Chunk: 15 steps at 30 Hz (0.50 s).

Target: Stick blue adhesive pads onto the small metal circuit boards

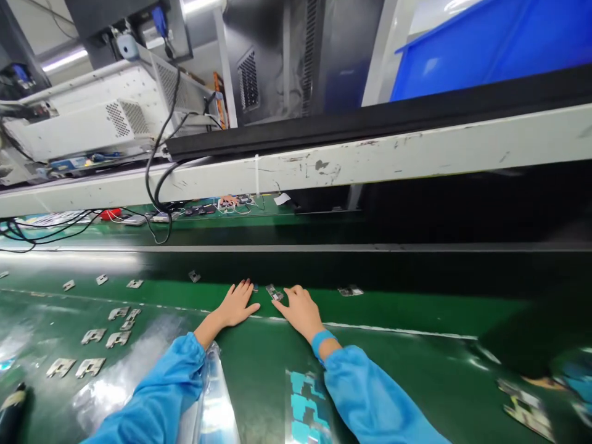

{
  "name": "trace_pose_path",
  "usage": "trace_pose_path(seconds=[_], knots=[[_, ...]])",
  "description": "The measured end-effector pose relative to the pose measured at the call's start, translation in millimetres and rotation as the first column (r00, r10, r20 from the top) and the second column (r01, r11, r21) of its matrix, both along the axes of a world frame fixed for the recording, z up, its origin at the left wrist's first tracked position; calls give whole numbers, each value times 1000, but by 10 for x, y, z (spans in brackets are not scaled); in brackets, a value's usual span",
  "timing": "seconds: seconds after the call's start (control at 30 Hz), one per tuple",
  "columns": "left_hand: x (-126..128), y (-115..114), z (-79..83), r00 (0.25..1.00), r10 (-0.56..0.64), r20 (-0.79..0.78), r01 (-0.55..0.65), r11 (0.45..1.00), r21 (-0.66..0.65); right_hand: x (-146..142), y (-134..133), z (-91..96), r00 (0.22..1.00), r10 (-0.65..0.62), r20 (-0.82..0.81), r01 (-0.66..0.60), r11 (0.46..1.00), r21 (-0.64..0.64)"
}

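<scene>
two bare hands lie flat on a green anti-static mat [393, 311], the left hand [237, 305] and the right hand [298, 311] close together with their fingers spread and pressed down, neither pinching anything. between them sits a small circuit board [274, 292], its edge at the right hand's fingertips. a tiny part [254, 287] lies just beyond the left hand's fingertips, too small to name. further right along the mat lies a second small circuit board [350, 291], and a small metal piece [194, 276] lies up to the left

blue sleeves cover both forearms, the left sleeve [161, 394] beside a clear plastic sheet [213, 394], and the right sleeve [374, 394] ending at a blue wrist strap [322, 343]. under the right forearm lies a clear tray holding cyan pieces [308, 401]. rows of stamped metal brackets [92, 336] are spread across the mat to the left, and a stack of circuit boards [527, 410] sits at the lower right

beyond the mat run a scuffed white rail [324, 166] and black cables [160, 154], with a blue plastic bin [485, 49] above, and a white equipment case [83, 114] at the upper left
</scene>
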<state>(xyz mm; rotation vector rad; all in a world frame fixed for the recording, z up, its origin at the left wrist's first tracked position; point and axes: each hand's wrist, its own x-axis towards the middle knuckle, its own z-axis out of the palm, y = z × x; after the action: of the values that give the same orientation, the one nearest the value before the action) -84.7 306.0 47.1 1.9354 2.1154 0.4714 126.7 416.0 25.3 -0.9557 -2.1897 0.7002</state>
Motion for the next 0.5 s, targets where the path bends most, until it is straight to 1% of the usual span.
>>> trace_pose_path(seconds=[0.1,0.17,0.2,0.27,0.4,0.5], knots=[[1,16,29,1000,1,0,-1,1000,12,-215,40,47,998,-27,54,25,999,26],[40,33,84,1000,5,17,-6,999,47,-198,64,58,997,-52,57,52,999,14],[86,44,111,999,8,34,-11,997,72,-135,73,54,996,-69,49,70,998,-1],[247,67,148,996,19,90,-30,993,118,83,75,23,993,-114,23,115,992,-48],[752,95,135,976,46,215,-79,986,147,656,-12,-80,978,-207,-35,200,969,-141],[1074,87,127,979,76,187,-106,981,160,945,-134,-116,962,-262,-71,250,956,-153]])
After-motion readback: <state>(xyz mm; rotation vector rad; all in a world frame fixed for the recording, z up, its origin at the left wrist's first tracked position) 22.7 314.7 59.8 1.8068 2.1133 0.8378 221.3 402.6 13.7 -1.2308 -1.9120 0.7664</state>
